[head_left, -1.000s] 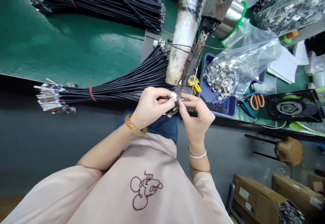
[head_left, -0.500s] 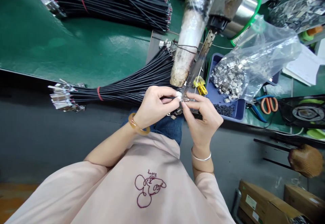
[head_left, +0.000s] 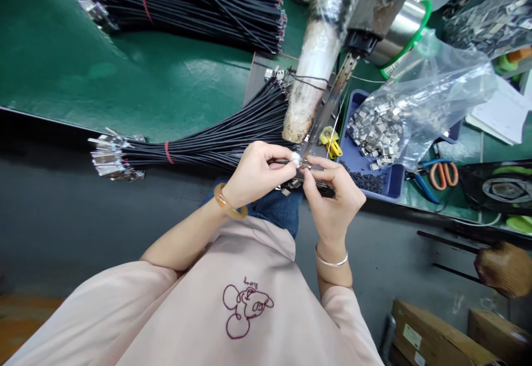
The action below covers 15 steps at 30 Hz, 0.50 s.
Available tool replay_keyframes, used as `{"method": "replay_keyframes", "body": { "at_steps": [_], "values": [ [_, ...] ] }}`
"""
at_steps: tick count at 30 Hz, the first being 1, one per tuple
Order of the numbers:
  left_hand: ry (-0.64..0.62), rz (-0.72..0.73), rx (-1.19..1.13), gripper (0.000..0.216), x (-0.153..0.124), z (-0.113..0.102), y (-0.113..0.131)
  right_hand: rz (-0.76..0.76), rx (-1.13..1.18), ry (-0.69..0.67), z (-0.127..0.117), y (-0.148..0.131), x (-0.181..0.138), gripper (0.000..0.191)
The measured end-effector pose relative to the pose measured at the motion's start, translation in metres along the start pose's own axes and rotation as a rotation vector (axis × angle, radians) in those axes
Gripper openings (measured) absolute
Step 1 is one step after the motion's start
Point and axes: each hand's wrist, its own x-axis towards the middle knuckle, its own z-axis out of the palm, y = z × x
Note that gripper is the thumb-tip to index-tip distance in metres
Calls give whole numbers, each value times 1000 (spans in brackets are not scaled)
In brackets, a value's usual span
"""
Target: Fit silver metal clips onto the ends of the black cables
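My left hand (head_left: 255, 172) is pinched on the end of a black cable, thumb and forefinger pressed together at the table's front edge. My right hand (head_left: 332, 194) meets it, fingers closed on a small metal clip (head_left: 305, 165) at the cable tip. Both hands sit just below the tip of a soldering iron (head_left: 328, 108) that slants down from the upper right. A bundle of black cables (head_left: 216, 142), tied with a red band and ending in metal terminals (head_left: 112, 155), fans out to the left of my left hand.
A second cable bundle (head_left: 187, 9) lies at the back of the green mat (head_left: 124, 78). A blue tray (head_left: 388, 180) holds a plastic bag of metal clips (head_left: 394, 117) and black bits. Orange-handled scissors (head_left: 443, 175), a fan (head_left: 502, 189) and cardboard boxes (head_left: 436, 333) are on the right.
The view has drifted a little, shifting everything slightly right. Both hands stay pinched together at the cable tip with only small finger movements.
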Motion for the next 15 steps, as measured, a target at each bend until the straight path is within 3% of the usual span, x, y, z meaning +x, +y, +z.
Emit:
{"method": "replay_keyframes", "body": {
  "at_steps": [4, 15],
  "values": [
    [3, 0, 5, 17, 1, -2, 3, 66, 54, 15, 2, 0, 1, 8],
    [-5, 18, -41, 17, 4, -3, 6, 56, 60, 15, -2, -3, 3, 10]
  ]
}}
